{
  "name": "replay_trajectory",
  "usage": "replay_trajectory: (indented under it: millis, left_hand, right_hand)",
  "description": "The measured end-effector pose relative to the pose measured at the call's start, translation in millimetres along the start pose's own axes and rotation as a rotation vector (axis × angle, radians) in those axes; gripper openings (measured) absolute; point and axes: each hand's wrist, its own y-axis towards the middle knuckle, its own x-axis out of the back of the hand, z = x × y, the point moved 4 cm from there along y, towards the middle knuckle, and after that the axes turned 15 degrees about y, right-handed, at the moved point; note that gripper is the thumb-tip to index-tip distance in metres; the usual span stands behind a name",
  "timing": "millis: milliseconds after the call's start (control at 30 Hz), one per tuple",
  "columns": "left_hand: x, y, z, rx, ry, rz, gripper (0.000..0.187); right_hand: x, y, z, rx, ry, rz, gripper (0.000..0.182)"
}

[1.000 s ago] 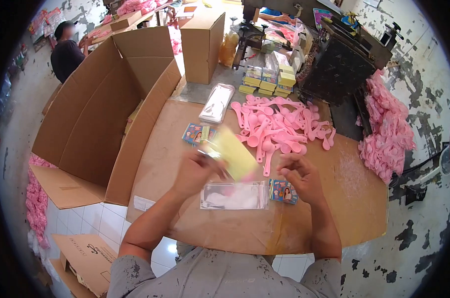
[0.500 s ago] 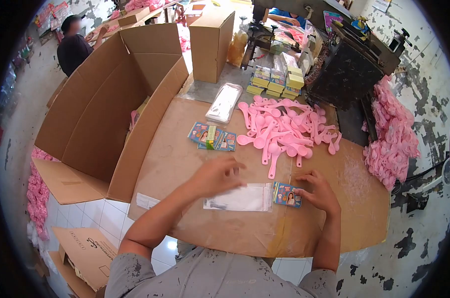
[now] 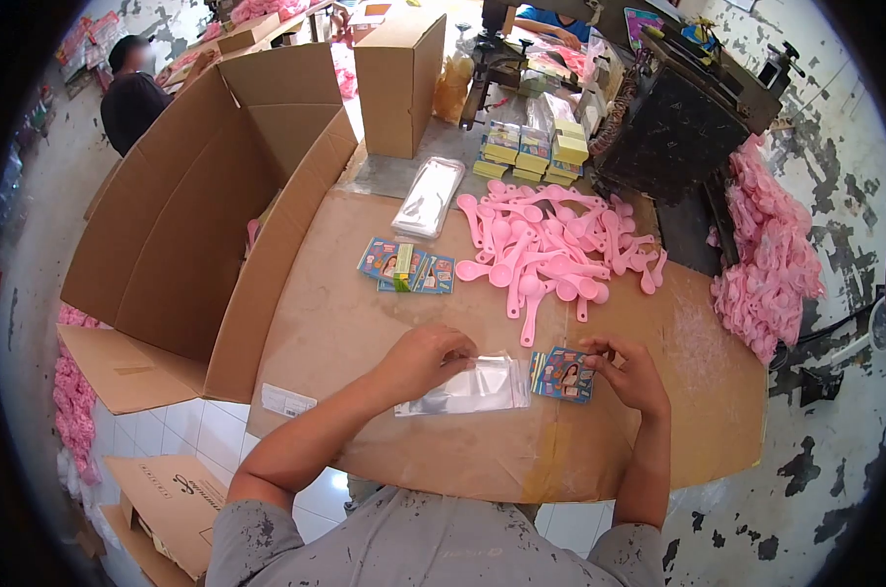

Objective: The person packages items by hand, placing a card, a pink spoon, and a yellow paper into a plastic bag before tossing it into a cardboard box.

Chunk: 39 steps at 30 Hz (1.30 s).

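My left hand (image 3: 425, 360) is closed in a pinch at the upper edge of a clear plastic bag (image 3: 482, 387), which looks creased and shiny near the fingertips. To its right, my right hand (image 3: 633, 374) pinches the edge of a blue printed card (image 3: 572, 374) on a small fanned stack. How many cards its fingers grip is hidden. Beyond the hands lies a heap of pink plastic measuring spoons (image 3: 531, 264). A banded bundle of the same cards (image 3: 406, 266) sits left of the spoons, with a stack of clear bags (image 3: 430, 199) behind it.
A large open cardboard box (image 3: 183, 225) stands left of the cardboard-covered table (image 3: 364, 342). At the back are an upright carton (image 3: 396, 93), stacked card bundles (image 3: 521, 152) and a dark machine (image 3: 673, 127). Pink bagged goods (image 3: 768, 264) hang at right. Other people are farther back.
My left hand has come down to the bag and its fingers have closed at the edge. My right fingers have shifted up along the card. The bag now looks creased.
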Motion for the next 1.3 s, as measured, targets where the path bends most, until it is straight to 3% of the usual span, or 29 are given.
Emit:
replay_trajectory:
  millis: [133, 233, 433, 533, 633, 733, 833, 933, 1033, 1133, 1300]
  left_hand:
    - [6, 0, -7, 0.180, -0.272, 0.053, 0.026]
    - [12, 0, -11, 0.182, -0.366, 0.023, 0.020]
    - [5, -2, -8, 0.049, -0.213, 0.041, 0.016]
    - [5, -4, -9, 0.134, -0.225, 0.086, 0.015]
    - [13, -3, -17, 0.114, -0.127, 0.136, 0.016]
    - [10, -4, -13, 0.115, -0.285, 0.094, 0.016]
    - [8, -3, -12, 0.149, -0.385, 0.085, 0.023]
    - [6, -4, -13, 0.083, -0.247, 0.078, 0.029]
    - [7, -5, -10, 0.106, -0.260, 0.180, 0.038]
    - [19, -5, -5, 0.178, -0.311, 0.074, 0.043]
    - [27, 1, 7, 0.228, -0.775, -0.057, 0.045]
  right_hand:
    - [-8, 1, 0, 0.096, 0.001, 0.084, 0.013]
    - [-16, 1, 12, 0.103, 0.006, 0.125, 0.014]
    - [-35, 2, 33, 0.218, 0.088, 0.251, 0.012]
    - [-63, -2, 44, 0.202, 0.179, 0.380, 0.012]
    - [-85, -3, 48, 0.389, -0.093, 0.429, 0.014]
    - [-93, -2, 47, 0.379, -0.209, 0.428, 0.015]
    - [-94, -5, 54, 0.426, -0.184, 0.406, 0.014]
    - [-96, -4, 53, 0.466, -0.152, 0.389, 0.013]
    - [-105, -3, 29, 0.433, -0.275, 0.447, 0.013]
    - [-108, -3, 22, 0.473, -0.300, 0.426, 0.014]
    - [-103, 0, 28, 0.360, -0.192, 0.408, 0.012]
